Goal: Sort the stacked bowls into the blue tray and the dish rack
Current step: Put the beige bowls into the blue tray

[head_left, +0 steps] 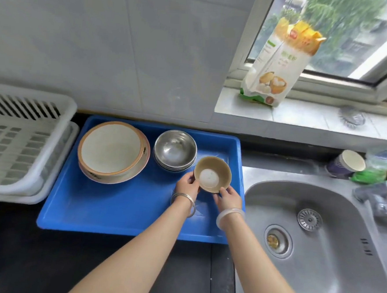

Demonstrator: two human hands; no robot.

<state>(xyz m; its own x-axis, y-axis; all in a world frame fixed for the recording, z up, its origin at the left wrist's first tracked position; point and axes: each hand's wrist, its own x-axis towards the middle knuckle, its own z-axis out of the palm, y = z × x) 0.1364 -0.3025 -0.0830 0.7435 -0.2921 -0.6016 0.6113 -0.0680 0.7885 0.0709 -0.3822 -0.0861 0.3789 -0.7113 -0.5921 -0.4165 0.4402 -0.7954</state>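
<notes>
Head view – both hands were clamped on one small tan bowl (212,174), the left hand (186,184) gripping its near-left rim and the right hand (229,198) its near-right underside, fingers curled round it. The bowl sat over the right rear part of the blue tray (114,209), just beside the tray's right wall. Whether it rested on the tray floor or was lifted off it could not be told. Risk noted: the bowl was almost touching the stack of steel bowls (175,149) at the tray's rear middle, so a leftward swing would probably clip that stack and shift it. The dish rack (16,147) stood beyond the tray's left edge – a carry there would pass over both the steel stack and the large ceramic bowls (112,151) in the tray's left rear, and a slip from a rim-only hold would likely drop the bowl onto them. The sink (318,246) lay just past the tray's right wall, so a fumble that way might send the bowl into the basin. Hard to make out: the pale disc inside the tan bowl, which could be glaze or a smaller nested bowl. The fingertips under the bowl were hidden. The number of steel bowls was unclear from the rims, and the rack was cut off at the frame's left edge.
</notes>
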